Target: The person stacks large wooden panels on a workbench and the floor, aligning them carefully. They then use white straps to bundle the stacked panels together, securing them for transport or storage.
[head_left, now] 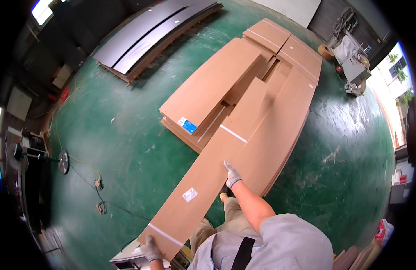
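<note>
one sleeve [294, 238], two hands [150, 249] [233, 175] gripping one panel [200, 178]

The green floor [127, 148] — glossy and scuffed — reflects light [343, 119] at the right, near a bright opening [384, 83] with greenery [405, 96] outside; 1 window [41, 11] glows at the upper left beside a dark wall [100, 18].

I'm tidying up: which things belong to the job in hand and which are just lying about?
Likely in the job:
strapped panel, held by left hand and right hand
brown stack

Seemingly just lying about:
grey boards
cable
brown roll
</note>
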`<control>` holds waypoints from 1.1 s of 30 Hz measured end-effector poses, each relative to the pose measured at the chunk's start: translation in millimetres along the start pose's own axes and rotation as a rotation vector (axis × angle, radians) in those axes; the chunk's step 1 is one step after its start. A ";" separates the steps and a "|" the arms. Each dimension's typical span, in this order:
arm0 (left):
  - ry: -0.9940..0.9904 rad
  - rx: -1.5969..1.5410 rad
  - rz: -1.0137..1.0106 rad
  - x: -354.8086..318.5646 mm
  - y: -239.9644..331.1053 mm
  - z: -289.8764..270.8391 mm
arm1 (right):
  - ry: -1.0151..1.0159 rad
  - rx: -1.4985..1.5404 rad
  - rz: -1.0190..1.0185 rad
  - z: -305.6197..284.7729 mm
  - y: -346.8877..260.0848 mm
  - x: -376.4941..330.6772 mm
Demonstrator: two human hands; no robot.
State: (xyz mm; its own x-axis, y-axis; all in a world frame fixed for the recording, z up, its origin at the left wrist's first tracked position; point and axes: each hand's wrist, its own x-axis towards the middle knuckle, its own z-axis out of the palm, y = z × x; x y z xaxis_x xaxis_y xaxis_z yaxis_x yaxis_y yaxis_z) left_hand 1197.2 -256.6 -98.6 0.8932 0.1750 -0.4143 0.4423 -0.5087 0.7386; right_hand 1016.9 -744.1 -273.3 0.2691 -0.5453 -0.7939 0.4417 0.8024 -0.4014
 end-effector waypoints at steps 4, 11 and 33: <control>-0.158 -0.272 -0.005 2.6 54.2 175.9 | 0.119 -0.033 -0.023 -26.4 -0.5 139.6; -0.285 0.015 -0.087 83.3 -23.3 411.1 | 0.077 -0.185 -0.010 -14.0 -1.5 212.3; -0.765 0.080 -0.381 236.0 -71.3 810.2 | 0.335 -0.909 -0.519 -12.5 40.5 424.4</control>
State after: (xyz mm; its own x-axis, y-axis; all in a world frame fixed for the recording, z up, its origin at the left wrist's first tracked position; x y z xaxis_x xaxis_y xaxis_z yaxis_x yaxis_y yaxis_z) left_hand 1310.4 -862.0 -679.9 0.3713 -0.2560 -0.8925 0.6680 -0.5940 0.4482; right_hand 1138.3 -939.9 -632.2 -0.0736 -0.8849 -0.4599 -0.3983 0.4489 -0.7999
